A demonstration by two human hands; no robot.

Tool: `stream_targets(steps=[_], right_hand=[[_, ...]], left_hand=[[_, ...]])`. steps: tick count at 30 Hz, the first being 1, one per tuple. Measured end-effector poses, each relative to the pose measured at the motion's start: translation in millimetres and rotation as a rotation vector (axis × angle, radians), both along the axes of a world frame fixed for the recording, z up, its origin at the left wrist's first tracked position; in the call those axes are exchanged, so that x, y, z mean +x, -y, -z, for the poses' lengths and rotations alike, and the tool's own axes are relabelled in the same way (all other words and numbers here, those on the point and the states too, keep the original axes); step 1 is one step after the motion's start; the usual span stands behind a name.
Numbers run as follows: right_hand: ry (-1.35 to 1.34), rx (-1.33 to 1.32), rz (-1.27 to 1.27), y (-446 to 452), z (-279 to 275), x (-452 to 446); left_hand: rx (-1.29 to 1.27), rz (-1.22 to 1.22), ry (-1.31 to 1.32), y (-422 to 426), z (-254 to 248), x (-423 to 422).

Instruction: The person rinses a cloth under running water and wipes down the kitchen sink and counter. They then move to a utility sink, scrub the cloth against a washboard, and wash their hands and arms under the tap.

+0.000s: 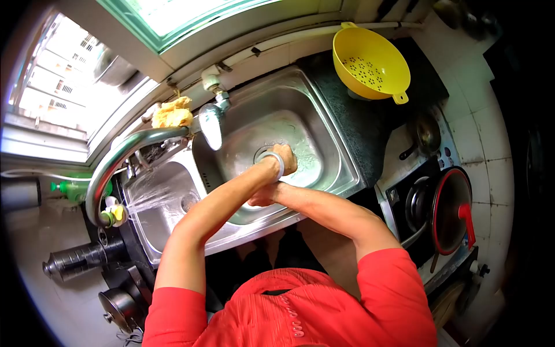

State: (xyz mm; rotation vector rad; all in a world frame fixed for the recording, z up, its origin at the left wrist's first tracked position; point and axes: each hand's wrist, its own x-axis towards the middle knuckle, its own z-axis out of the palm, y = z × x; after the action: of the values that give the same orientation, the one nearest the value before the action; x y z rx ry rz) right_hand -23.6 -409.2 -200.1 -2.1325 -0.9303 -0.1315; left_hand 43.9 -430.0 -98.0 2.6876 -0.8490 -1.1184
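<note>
My left hand, with a pale bracelet at its wrist, is over the large steel basin, close to the drain. Its fingers look curled; whether anything is in them is hidden. My right hand lies below it, by the basin's near side, crossing under the left forearm. That hand's fingers are mostly hidden. Clear water stands in the right part of the large basin. From the curved faucet, water sprays into the small basin on the left.
A yellow colander sits on the dark counter at the back right. Farther right are a red-rimmed lid and a small pan. A yellow cloth lies behind the sink, a green bottle at left.
</note>
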Motion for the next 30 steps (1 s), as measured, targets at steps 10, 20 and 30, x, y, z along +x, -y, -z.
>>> stream_targets(steps=[10, 20, 30], right_hand=[[0.225, 0.268, 0.073, 30.5, -114.4, -16.3], [-0.505, 0.487, 0.225, -147.2, -150.3, 57.4], [-0.553, 0.658, 0.335, -234.6, -120.1, 113.7]], left_hand=[[-0.732, -1.090, -0.597, -177.4, -31.2, -38.5], [-0.594, -0.742, 0.709, -364.8, -39.0, -85.3], [-0.420, -0.682, 1.136, -438.4, -55.8, -51.2]])
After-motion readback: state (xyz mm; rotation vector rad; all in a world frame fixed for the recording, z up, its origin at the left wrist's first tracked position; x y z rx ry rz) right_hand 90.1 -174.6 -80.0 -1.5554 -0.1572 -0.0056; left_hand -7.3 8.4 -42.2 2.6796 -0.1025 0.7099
